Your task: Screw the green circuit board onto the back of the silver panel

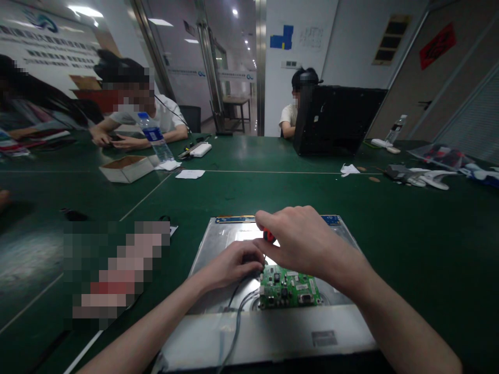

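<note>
— Our right hand (304, 241) is clenched round a red-handled screwdriver (268, 235), just above the circuit board (289, 287).
— Our left hand (234, 265) curls at the board's left edge, and we cannot tell whether it holds anything. The board lies on the metal panel (273, 324).

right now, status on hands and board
Right hand shut on screwdriver, over board. Left hand curled on panel at board's corner, grip unclear. Cables trail toward near edge.
</note>
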{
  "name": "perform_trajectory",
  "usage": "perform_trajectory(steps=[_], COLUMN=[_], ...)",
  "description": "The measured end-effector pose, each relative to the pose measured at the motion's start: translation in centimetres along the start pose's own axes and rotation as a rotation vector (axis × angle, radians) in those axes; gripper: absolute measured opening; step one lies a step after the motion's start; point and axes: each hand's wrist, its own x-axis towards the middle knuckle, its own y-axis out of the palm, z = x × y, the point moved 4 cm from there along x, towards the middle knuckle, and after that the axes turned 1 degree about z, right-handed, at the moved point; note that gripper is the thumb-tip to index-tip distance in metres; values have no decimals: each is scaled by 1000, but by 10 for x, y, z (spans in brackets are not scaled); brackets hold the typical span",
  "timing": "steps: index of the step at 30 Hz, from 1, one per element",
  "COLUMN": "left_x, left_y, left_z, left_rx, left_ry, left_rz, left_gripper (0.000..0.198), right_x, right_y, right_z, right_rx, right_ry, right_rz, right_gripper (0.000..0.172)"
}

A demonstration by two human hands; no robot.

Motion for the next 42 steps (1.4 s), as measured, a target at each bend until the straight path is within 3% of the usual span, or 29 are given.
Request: perform_trajectory(steps=[18, 26, 42], left_x=[-1, -1, -1], left_y=[1, 0, 0], left_z=[-1, -3, -3], left_rx=[81, 101, 50], left_ry=[17, 62, -2], left_rz=[20, 18, 37], left_gripper=[5, 7, 6], right_x=[0, -5, 1], right_y=[1, -1, 5], right_z=[-1, 3, -4], right_rx=[-13, 90, 6], right_ry=[-7, -102, 16], right_rz=[24, 42, 18], right_gripper=[12, 11, 18])
